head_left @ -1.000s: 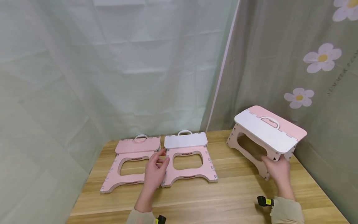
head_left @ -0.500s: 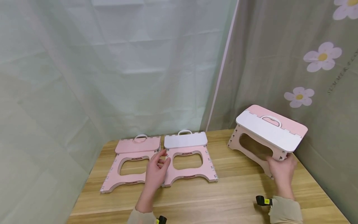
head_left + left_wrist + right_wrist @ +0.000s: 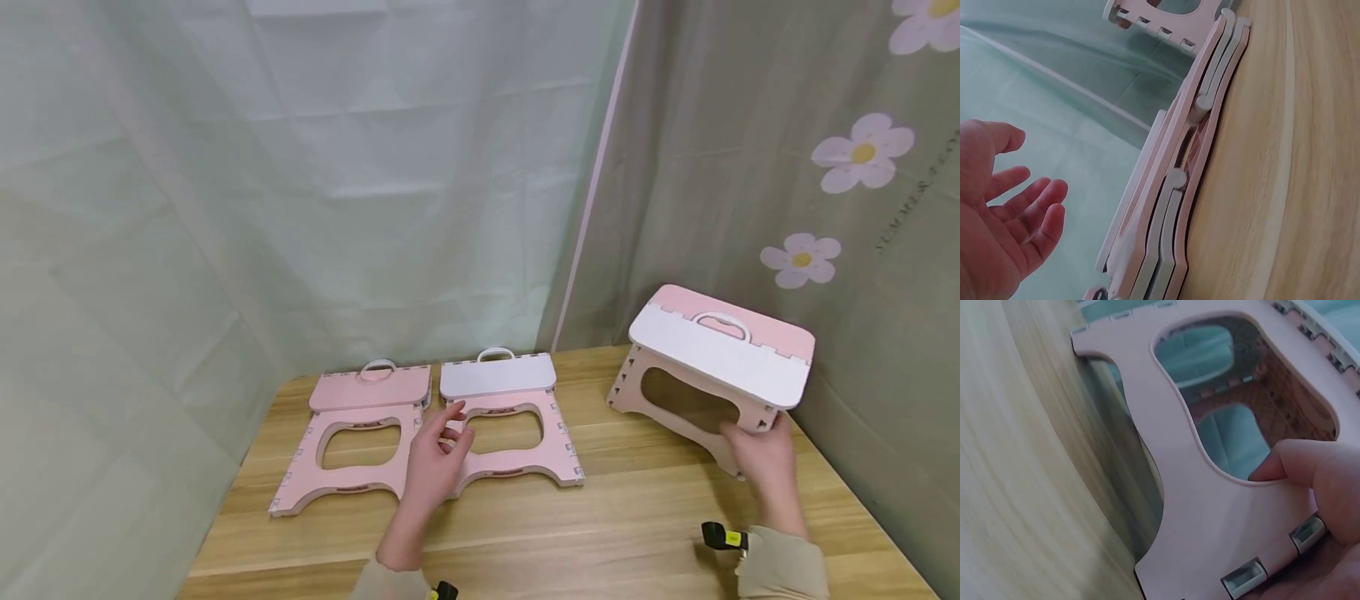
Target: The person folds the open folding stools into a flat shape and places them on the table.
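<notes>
An unfolded pink and white folding step stool (image 3: 697, 347) stands at the table's right. My right hand (image 3: 767, 462) grips its near right leg, and in the right wrist view the thumb (image 3: 1291, 464) hooks through the opening in the pink side panel (image 3: 1185, 450). My left hand (image 3: 437, 467) hovers with loosely bent fingers and nothing in them, in front of two folded stools lying flat. One has a pink top (image 3: 371, 389), the other a white top (image 3: 498, 377). In the left wrist view the folded stool's edge (image 3: 1166, 206) shows beside that hand (image 3: 1004, 219).
A wood-grain table (image 3: 600, 533) bears all the stools. Pale green curtains (image 3: 420, 167) hang behind and to the left. A grey-green curtain with white flowers (image 3: 866, 154) stands close behind the unfolded stool and along the right edge.
The unfolded stool has turned slightly, its front facing me more, and shifted a little left within the last half second. My left hand has drifted a little right.
</notes>
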Demonstrator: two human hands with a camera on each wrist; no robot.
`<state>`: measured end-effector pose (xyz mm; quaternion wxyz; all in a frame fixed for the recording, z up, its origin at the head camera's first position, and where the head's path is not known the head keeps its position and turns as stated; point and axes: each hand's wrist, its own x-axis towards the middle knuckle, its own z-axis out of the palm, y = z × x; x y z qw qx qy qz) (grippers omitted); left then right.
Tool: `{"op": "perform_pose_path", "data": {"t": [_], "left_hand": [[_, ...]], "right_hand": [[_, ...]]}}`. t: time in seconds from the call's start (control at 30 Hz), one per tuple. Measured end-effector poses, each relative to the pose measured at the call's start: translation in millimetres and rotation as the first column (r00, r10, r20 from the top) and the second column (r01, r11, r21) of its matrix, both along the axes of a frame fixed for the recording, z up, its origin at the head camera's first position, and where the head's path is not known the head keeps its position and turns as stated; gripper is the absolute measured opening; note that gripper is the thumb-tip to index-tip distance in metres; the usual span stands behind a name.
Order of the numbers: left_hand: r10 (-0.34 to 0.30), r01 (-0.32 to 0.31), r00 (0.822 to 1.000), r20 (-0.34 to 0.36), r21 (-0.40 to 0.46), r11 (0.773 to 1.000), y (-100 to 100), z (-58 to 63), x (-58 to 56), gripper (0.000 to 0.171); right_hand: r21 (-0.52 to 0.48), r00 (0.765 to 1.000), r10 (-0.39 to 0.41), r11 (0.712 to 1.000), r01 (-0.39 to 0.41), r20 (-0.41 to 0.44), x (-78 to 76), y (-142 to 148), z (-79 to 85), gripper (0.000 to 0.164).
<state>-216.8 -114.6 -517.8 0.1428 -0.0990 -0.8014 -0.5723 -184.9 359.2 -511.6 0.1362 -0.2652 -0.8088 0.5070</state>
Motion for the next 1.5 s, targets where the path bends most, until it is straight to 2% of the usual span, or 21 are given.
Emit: {"op": "perform_pose_path", "data": {"t": [0.27,0.57,0.87,1.03,1.17,1.37,1.5], "left_hand": [[-0.038,0.038,0.999,0.039,-0.021,0.999,14,-2.4,1.1,0.045],[-0.077,0.078,0.996,0.044,-0.005,0.997,30,1.0,2.0,0.045],[-0.13,0.13,0.992,0.003,0.012,0.991,51,2.5,1.3,0.043],[-0.161,0.161,0.987,-0.007,0.006,0.987,67,1.9,-1.0,0.042],[-0.215,0.215,0.977,0.002,0.018,0.977,84,1.8,-0.3,0.043],[-0.278,0.278,0.96,0.01,0.041,0.96,112,-1.1,2.1,0.043],[-0.297,0.296,0.955,0.022,0.045,0.954,130,-5.5,4.5,0.043]], "right_hand": [[-0.069,0.999,0.046,0.997,-0.045,0.011,3.7,11,-3.2,0.093],[-0.069,0.996,0.088,0.994,-0.086,0.025,7.1,18,-6.2,0.093],[-0.081,0.985,0.172,0.982,-0.169,0.028,7.1,25,-8.5,0.092],[-0.078,0.977,0.198,0.978,-0.192,0.075,5.4,27,-9.0,0.088],[-0.062,0.975,0.2,0.979,-0.195,0.091,3.3,29,-10.4,0.087],[-0.057,0.974,0.217,0.975,-0.213,0.066,-1.7,28,-11.6,0.086],[-0.072,0.971,0.231,0.971,-0.227,0.066,-3.4,27,-10.6,0.083]]}}
